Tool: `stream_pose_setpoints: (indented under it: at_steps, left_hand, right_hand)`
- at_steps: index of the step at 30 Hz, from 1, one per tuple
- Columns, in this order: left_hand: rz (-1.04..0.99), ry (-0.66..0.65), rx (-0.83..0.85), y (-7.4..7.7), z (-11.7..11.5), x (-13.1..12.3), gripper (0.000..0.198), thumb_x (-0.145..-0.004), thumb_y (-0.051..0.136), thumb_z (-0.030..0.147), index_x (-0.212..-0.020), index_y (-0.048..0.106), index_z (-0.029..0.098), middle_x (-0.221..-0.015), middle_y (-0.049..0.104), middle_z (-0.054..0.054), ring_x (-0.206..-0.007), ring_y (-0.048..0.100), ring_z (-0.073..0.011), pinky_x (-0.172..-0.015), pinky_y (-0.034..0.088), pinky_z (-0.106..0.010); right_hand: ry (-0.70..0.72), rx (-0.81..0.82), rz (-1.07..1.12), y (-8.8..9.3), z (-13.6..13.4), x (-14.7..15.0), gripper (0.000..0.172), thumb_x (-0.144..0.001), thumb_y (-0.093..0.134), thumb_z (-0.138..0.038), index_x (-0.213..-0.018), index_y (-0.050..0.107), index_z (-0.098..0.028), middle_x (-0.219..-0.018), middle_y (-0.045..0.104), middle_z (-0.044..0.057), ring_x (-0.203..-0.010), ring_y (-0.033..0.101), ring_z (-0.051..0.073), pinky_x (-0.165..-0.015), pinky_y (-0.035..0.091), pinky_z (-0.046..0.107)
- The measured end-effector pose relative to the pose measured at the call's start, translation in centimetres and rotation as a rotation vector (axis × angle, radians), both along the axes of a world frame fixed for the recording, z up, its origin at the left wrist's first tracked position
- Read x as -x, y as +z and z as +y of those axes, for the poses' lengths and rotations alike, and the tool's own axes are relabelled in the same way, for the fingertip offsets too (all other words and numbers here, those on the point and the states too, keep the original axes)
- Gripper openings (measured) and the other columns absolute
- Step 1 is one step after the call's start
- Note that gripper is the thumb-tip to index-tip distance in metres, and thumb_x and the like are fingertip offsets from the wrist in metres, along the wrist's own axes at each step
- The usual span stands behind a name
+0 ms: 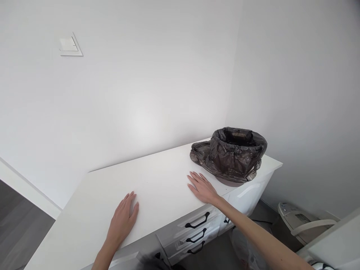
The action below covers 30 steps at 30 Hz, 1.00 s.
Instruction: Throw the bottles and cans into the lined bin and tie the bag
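My left hand lies flat on the white cabinet top, thumb apart from the fingers, holding nothing. Farther right, my right hand also rests palm down on the same surface with its fingers spread. Just beyond the right hand stands a small bin lined with a black plastic bag. The bag is folded over the bin's rim and bunches out to the left. Only a strip of the bin's base shows under it. Neither hand visibly grips anything.
Drawers with black handles face me below the top. A beige appliance with a curved handle is on the floor at right, near a clear plastic bag. White walls meet behind the cabinet; a light switch is at upper left.
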<state>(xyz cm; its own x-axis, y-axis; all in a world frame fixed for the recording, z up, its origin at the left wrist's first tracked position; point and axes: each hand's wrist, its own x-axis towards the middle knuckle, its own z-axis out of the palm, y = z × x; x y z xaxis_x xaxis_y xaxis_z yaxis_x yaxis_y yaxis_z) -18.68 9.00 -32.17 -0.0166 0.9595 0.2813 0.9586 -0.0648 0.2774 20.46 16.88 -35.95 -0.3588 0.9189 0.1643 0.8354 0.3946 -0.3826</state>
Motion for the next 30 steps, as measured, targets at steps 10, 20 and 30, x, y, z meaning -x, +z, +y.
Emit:
stream_pose_setpoints:
  at_steps: [10, 20, 30]
  left_hand:
    - [-0.024, -0.02, -0.001, 0.47, -0.1, -0.34, 0.056, -0.103, 0.037, 0.053, -0.146, 0.054, 0.021, -0.16, 0.051, -0.007, -0.15, 0.045, -0.0296, -0.124, 0.038, -0.05]
    - [-0.049, 0.003, 0.035, 0.45, 0.3, -0.3, 0.058, -0.102, 0.038, 0.056, -0.148, 0.052, 0.023, -0.162, 0.048, -0.007, -0.152, 0.041, -0.0312, -0.124, 0.038, -0.054]
    - [-0.03, 0.014, 0.031, 0.47, 0.48, -0.48, 0.057, -0.102, 0.038, 0.055, -0.146, 0.054, 0.023, -0.161, 0.05, -0.007, -0.152, 0.042, -0.0308, -0.122, 0.04, -0.054]
  right_hand:
    - [0.0, -0.023, 0.031, -0.12, 0.21, -0.26, 0.067, -0.109, 0.02, -0.055, -0.164, 0.036, -0.02, -0.173, 0.026, 0.005, -0.161, 0.02, 0.019, -0.132, 0.009, 0.041]
    - [-0.006, -0.01, 0.045, 0.21, 0.3, -0.41, 0.066, -0.109, 0.02, -0.053, -0.164, 0.036, -0.019, -0.173, 0.025, 0.005, -0.161, 0.019, 0.018, -0.133, 0.007, 0.04]
    - [-0.007, -0.023, 0.046, 0.01, 0.47, -0.47, 0.065, -0.109, 0.022, -0.052, -0.163, 0.037, -0.019, -0.173, 0.026, 0.005, -0.161, 0.02, 0.019, -0.133, 0.009, 0.041]
